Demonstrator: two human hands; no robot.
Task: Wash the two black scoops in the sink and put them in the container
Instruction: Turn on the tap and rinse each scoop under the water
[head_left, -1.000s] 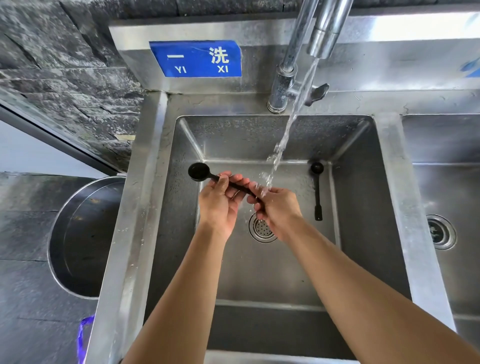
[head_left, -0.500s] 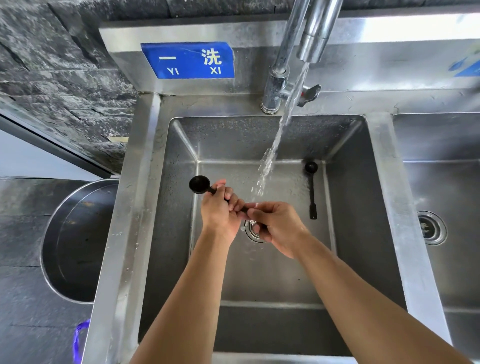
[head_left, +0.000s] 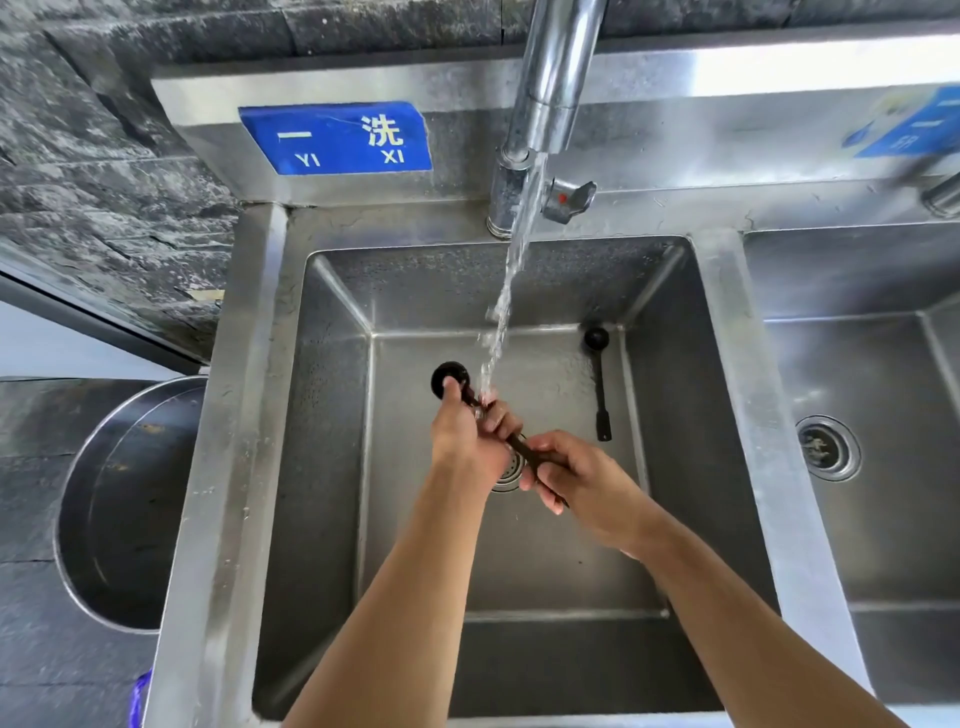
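1. Under the running faucet (head_left: 550, 104), both hands gripped one black scoop (head_left: 449, 379) over the sink (head_left: 332, 415): left hand (head_left: 467, 441) closed near its bowl, right hand (head_left: 582, 480) closed on the handle.
2. Beside the back right wall lay the second scoop (head_left: 598, 379), untouched.
3. Left of the sink stood the round metal container (head_left: 119, 499).

We lose most of the scoop (head_left: 450, 378) handle inside both hands; drain (head_left: 511, 470) half-hidden under left hand (head_left: 470, 439).

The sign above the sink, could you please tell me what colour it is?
The sign is blue with white lettering, seen clearly in the head view.
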